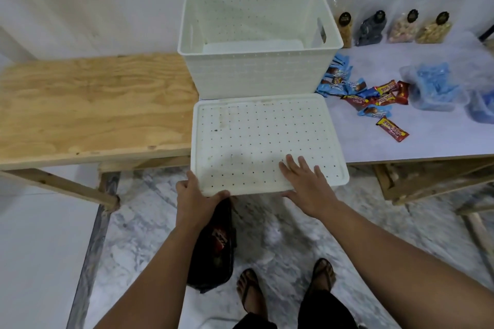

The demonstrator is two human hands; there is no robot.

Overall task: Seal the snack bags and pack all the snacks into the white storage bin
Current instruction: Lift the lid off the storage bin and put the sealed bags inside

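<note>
The white storage bin (256, 72) stands open and empty at the table's back, between the two tabletops. Its perforated white lid (256, 136) lies flat in front of it, overhanging the table's near edge. My left hand (196, 195) grips the lid's near left corner, thumb on top. My right hand (307, 189) rests flat on the lid's near right part, fingers spread. Several small wrapped snacks (374, 99), blue and red, lie scattered right of the bin. Several clear snack bags (393, 28) with dark round labels stand against the wall at the back right.
A bare plywood tabletop (88, 107) lies to the left, a pale laminate one (441, 139) to the right. Clear bags of blue items (435, 88) sit at the far right. A dark bag (213, 246) stands on the marble floor by my feet.
</note>
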